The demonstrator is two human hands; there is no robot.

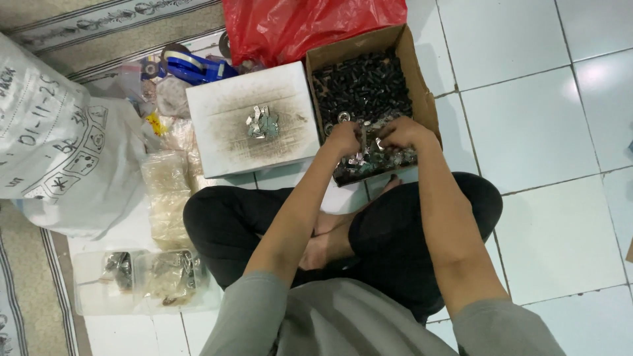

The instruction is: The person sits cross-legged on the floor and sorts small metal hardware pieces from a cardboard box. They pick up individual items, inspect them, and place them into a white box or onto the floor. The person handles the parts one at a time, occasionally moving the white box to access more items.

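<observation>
left hand [345, 138]: curled, pinching small metal parts [369, 160]
right hand [402, 134]: curled, fingers in same parts
box: cardboard box [422, 86], far right

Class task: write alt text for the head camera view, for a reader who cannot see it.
Seen from above, a person sitting cross-legged on white tiles has their left hand and right hand in a cardboard box of small black and metal parts. A white box beside it bears a few metal pieces.

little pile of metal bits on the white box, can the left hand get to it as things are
Probably yes. The pile of metal bits lies bare on top of the white box, right beside the cardboard box where the left hand is busy. Nothing stands between them.
</observation>
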